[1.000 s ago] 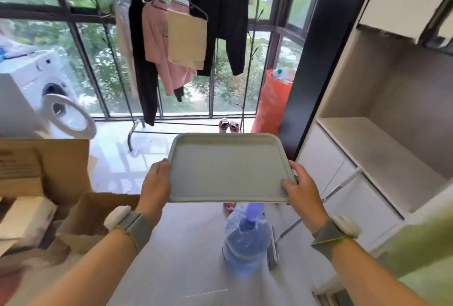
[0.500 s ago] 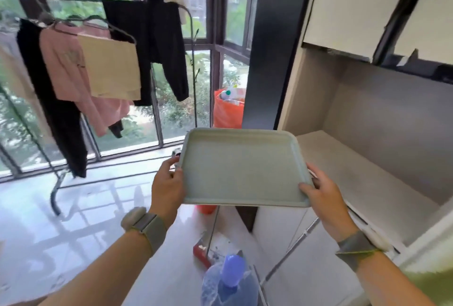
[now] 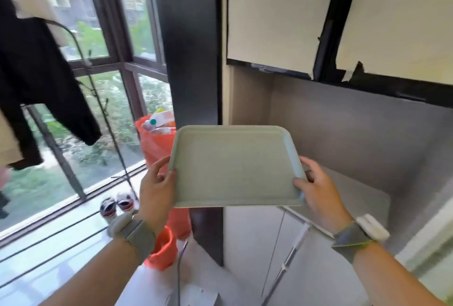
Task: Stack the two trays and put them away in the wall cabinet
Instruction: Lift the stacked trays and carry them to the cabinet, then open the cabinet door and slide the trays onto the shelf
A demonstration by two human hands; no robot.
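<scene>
Head view: the trays (image 3: pixel 235 166), seen as one pale green stack, are held level in the air before the open niche under the wall cabinet (image 3: pixel 282 16), whose doors are shut. My judgement: one hand must free itself for a door; keep the stack level. The left hand (image 3: pixel 157 190) and right hand (image 3: pixel 316 188) each clamp a short edge, thumbs on top, forearms raised forward.
</scene>
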